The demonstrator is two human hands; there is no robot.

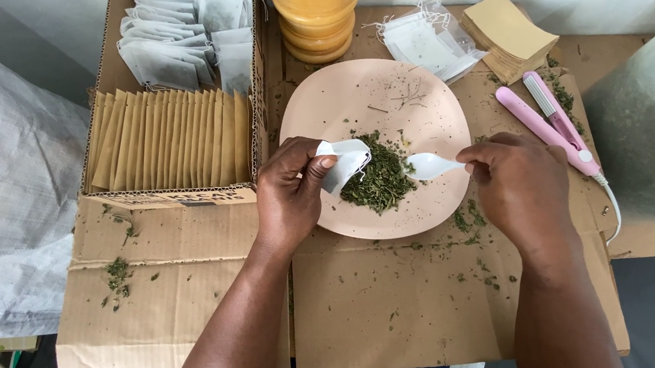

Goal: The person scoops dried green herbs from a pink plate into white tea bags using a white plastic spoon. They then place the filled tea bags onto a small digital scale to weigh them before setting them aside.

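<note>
Fingers of left hand [290, 192] pinch white bag [343, 164] with its mouth open, tilted toward herb pile [379, 177] on pink plate [434, 98]. Right hand [518, 184] grips white spoon [431, 166], bowl at pile edge, placed for scooping leaf into bag.

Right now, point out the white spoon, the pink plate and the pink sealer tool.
white spoon [429, 166], head view, on its bowl.
pink plate [336, 104], head view, on a bare part of its upper left surface.
pink sealer tool [540, 127], head view, on the middle of its lower arm.
</note>
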